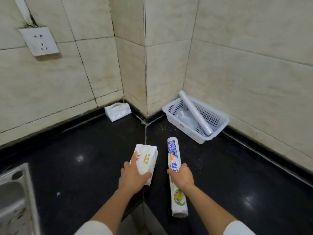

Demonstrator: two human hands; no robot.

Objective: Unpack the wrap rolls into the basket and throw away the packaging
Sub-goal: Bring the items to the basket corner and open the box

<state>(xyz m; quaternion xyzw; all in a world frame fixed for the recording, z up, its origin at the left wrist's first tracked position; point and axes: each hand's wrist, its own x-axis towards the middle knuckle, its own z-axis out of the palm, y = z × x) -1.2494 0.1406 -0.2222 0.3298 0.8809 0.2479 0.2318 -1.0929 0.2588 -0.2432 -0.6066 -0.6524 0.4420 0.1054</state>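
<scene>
My right hand [181, 177] grips a long wrap roll [176, 167] in printed plastic packaging, held above the black counter and pointing toward the basket. My left hand [132, 177] holds a white box [147, 160] with green and orange print by its near end. A white perforated basket [218, 121] stands in the back right corner against the tiled wall. Inside it, an unwrapped pale roll [196, 114] leans diagonally on the rim, and some clear plastic [184, 117] lies on the basket floor.
A white tissue pack [118, 111] lies against the wall at the back of the counter [76, 167]. A steel sink [15, 197] is at the lower left. A wall socket [39, 41] sits high on the left tiles.
</scene>
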